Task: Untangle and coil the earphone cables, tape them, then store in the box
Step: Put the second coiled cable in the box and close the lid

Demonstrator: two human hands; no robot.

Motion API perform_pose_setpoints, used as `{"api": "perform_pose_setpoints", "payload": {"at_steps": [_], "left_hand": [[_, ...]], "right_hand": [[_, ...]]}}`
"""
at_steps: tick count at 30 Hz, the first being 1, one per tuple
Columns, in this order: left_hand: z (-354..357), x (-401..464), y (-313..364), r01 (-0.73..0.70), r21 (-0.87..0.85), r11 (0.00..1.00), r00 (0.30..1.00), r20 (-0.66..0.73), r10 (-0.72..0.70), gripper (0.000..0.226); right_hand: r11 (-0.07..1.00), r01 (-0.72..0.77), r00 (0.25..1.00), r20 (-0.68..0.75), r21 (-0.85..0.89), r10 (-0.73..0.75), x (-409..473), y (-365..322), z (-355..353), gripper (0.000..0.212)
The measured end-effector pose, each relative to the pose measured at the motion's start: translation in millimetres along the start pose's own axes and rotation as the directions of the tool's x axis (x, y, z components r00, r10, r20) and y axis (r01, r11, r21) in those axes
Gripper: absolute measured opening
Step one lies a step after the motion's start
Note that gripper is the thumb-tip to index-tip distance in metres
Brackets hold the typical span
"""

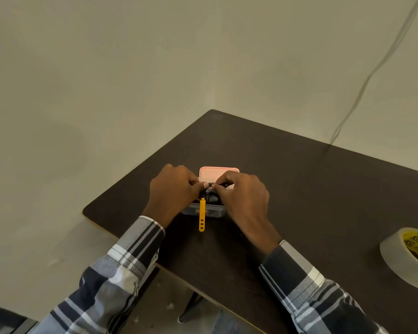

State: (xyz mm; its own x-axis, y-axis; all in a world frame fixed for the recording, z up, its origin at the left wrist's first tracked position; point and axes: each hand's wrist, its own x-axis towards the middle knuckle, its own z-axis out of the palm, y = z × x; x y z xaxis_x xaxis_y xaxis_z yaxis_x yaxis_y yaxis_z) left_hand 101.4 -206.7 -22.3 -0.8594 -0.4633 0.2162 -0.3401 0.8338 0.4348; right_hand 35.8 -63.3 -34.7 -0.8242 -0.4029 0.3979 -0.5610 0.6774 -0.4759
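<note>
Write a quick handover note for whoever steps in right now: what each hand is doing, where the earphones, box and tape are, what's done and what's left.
Left hand and right hand: both pinch the black earphone cable coil over the open clear box.
A yellow cable tie hangs over the box's front wall.
The pink lid lies just behind the box.
The tape roll sits at the table's right edge.
Done: the cable looks coiled and is at the box.
Left: seat the coil, tuck the tie in, close the lid. Tape on the coil can't be seen.

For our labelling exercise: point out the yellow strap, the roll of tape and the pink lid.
yellow strap (202, 216): head view, middle of the hanging strip.
roll of tape (393, 259): head view, pale outer side wall.
pink lid (212, 174): head view, flat top surface behind the hands.
</note>
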Motion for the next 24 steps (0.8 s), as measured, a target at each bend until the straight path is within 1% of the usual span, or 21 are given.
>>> {"api": "perform_pose_setpoints", "payload": {"at_steps": [2,5,6,9,11,13,15,17,21,24], "left_hand": [[-2.7,0.7,-1.2,-0.017,-0.004,1.000,0.998,0.054,0.018,0.039],[-8.9,1.9,-3.5,-0.058,-0.040,0.997,0.986,0.156,0.064,0.025],[-11.6,2.0,-3.9,-0.073,-0.063,0.995,0.977,0.195,0.084,0.024],[-17.6,3.0,-5.1,-0.108,-0.111,0.988,0.948,0.287,0.136,0.024],[-20.0,1.7,-4.2,-0.114,-0.110,0.987,0.936,0.320,0.144,0.023],[-20.6,-1.2,-2.7,-0.132,-0.074,0.988,0.937,0.317,0.149,0.024],[-19.8,-4.6,-2.3,-0.180,-0.039,0.983,0.941,0.283,0.184,0.025],[-20.1,-6.7,-2.9,-0.211,-0.050,0.976,0.936,0.278,0.217,0.026],[-21.1,-6.6,-6.4,-0.244,-0.017,0.970,0.918,0.319,0.237,0.025],[-22.8,-3.9,-5.5,-0.250,0.015,0.968,0.924,0.304,0.234,0.023]], "right_hand": [[0.997,0.038,0.999,0.016,-0.068,-0.037,0.4,1.6,-3.3,0.012],[0.986,0.093,0.994,0.064,-0.137,-0.085,1.3,3.3,-8.5,0.018],[0.982,0.110,0.992,0.085,-0.156,-0.097,1.4,3.6,-10.7,0.020],[0.973,0.127,0.978,0.186,-0.192,-0.091,2.8,4.3,-18.1,0.026],[0.969,0.139,0.963,0.257,-0.206,-0.083,3.0,3.5,-21.8,0.027],[0.962,0.168,0.943,0.319,-0.215,-0.093,2.6,2.5,-23.3,0.028],[0.954,0.197,0.921,0.375,-0.228,-0.101,1.8,2.0,-23.6,0.030],[0.947,0.211,0.907,0.410,-0.241,-0.098,1.6,1.6,-25.9,0.031],[0.950,0.199,0.896,0.437,-0.240,-0.077,5.7,-0.4,-32.9,0.032],[0.968,0.157,0.907,0.417,-0.197,-0.062,10.2,-0.9,-39.9,0.029]]}}
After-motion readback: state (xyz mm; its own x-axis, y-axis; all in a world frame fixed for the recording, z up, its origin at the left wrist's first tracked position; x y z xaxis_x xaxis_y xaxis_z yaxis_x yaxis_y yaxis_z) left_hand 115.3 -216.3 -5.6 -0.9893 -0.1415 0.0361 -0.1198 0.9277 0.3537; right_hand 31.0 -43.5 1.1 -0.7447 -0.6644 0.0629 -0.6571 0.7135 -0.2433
